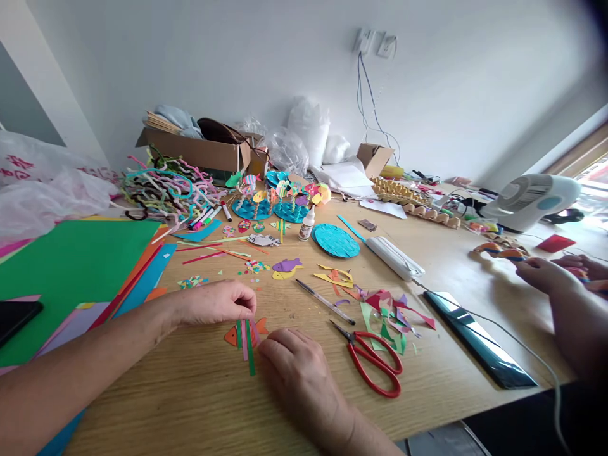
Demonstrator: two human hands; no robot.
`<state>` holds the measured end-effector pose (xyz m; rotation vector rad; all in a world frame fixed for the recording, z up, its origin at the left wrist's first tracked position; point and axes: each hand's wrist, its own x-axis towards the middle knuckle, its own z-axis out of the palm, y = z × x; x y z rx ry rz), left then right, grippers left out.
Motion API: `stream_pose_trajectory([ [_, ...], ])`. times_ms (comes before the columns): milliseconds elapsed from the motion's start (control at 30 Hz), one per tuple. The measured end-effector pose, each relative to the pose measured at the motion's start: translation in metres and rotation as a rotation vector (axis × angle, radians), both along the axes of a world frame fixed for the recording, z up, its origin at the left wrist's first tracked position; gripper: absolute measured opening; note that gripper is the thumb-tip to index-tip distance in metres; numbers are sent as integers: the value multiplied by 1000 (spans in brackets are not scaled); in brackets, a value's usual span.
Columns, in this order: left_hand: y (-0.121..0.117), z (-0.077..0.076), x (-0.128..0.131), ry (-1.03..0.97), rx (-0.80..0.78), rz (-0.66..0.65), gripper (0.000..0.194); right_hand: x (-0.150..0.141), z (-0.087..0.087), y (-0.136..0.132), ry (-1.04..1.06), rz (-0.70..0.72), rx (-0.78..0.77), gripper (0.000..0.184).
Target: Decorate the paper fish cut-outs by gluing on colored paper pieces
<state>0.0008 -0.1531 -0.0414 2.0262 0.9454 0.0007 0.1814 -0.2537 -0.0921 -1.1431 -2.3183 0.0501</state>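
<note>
An orange paper fish lies flat on the wooden table in front of me, with several green and pink paper strips across its body. From above, my left hand pinches the upper ends of the strips at the fish's top edge. My right hand rests on the table at the tail side, its fingers curled together against the strips; whatever is between those fingertips is hidden. Red-handled scissors lie half spread to the right of it. A pen and purple and yellow paper fish are farther back.
Coloured paper sheets are stacked at left. Paper scraps, a phone and a white power strip with its cable lie right. A glue bottle stands by a blue disc. Another person's hand is at far right.
</note>
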Motion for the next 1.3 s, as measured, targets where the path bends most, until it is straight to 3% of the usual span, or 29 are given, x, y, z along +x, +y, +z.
stream_pose_trajectory([
  [300, 0, -15, 2, 23, 90, 71, 14, -4, -1, 1, -37, -34, -110, 12],
  [600, 3, -14, 5, 38, 84, 101, 12, -5, -2, 2, 23, -59, -177, 10],
  [1033, -2, -14, 7, 78, 231, 83, 12, -7, -2, 2, -17, -59, -201, 11],
  [1300, -3, -22, 8, 92, 309, 81, 12, -7, 0, 4, 4, -69, -273, 11],
])
